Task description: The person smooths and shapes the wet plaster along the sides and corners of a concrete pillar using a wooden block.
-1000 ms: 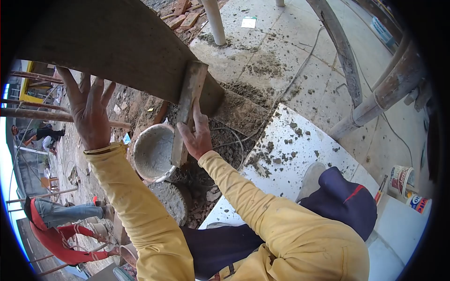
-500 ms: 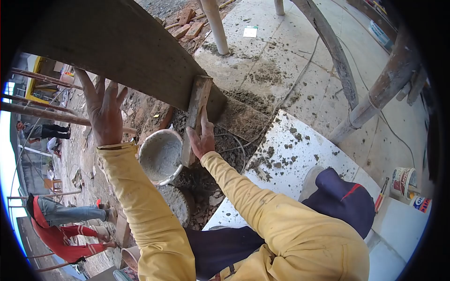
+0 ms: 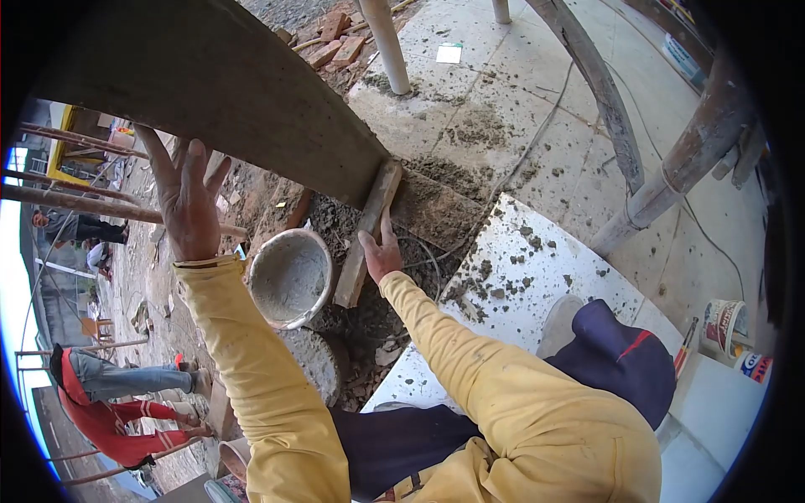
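A short wooden strip (image 3: 353, 277) slants in the middle of the view, with my right hand (image 3: 383, 253) gripping its side. Its upper end touches the lower end of a grey plastered column (image 3: 235, 92). My left hand (image 3: 191, 205) is raised at the column's left edge, fingers spread and holding nothing. Whether those fingertips touch the column, I cannot tell. Below and between the hands sits a round basin (image 3: 289, 277) with grey mortar inside.
White tiles (image 3: 503, 277) strewn with mortar crumbs lie to the right. Wooden poles (image 3: 616, 109) and a cable (image 3: 537, 151) stand beyond. Broken bricks (image 3: 335, 42) lie at the top. A person in red (image 3: 109, 419) bends at lower left. Paint buckets (image 3: 723, 323) stand far right.
My right hand has moved the wooden strip slightly right and down along the column's end, and the strip leans more. The left hand stays nearly in place.
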A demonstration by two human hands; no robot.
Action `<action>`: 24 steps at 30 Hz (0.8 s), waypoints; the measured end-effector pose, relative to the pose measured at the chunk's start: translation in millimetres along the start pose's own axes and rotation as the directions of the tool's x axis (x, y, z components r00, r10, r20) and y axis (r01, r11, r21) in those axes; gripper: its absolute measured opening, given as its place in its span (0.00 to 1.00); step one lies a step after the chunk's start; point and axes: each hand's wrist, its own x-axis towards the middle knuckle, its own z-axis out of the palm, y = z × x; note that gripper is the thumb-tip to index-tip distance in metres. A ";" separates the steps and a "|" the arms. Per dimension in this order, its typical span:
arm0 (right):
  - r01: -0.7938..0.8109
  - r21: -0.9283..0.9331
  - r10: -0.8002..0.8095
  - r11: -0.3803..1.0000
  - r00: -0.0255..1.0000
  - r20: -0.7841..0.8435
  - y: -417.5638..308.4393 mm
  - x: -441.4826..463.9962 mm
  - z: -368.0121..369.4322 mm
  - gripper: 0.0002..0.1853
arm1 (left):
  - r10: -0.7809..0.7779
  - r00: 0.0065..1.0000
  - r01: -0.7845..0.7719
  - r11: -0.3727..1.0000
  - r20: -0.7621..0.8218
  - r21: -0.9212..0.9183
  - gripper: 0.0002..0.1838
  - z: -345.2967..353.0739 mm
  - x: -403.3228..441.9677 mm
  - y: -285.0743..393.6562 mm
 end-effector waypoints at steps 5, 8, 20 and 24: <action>0.177 -0.043 -0.177 0.983 0.984 0.009 -42.1 -4.1 1.1 0.45 | 0.017 1.000 -0.017 1.000 -0.008 0.024 0.42 -2.2 3.5 -7.5; -0.106 0.297 0.108 0.949 0.994 0.012 14.9 14.3 7.6 0.44 | 0.040 0.999 -0.040 0.999 -0.003 0.031 0.41 -5.8 5.3 -12.7; -0.225 0.327 0.213 0.918 0.974 0.071 14.1 25.1 -6.1 0.44 | 0.079 0.997 -0.079 0.995 0.008 0.052 0.40 -7.7 8.1 -14.1; -0.120 0.333 0.125 0.935 0.992 0.006 -10.8 24.2 -11.6 0.44 | 0.073 0.997 -0.070 0.994 -0.036 0.078 0.41 -5.1 9.8 -11.1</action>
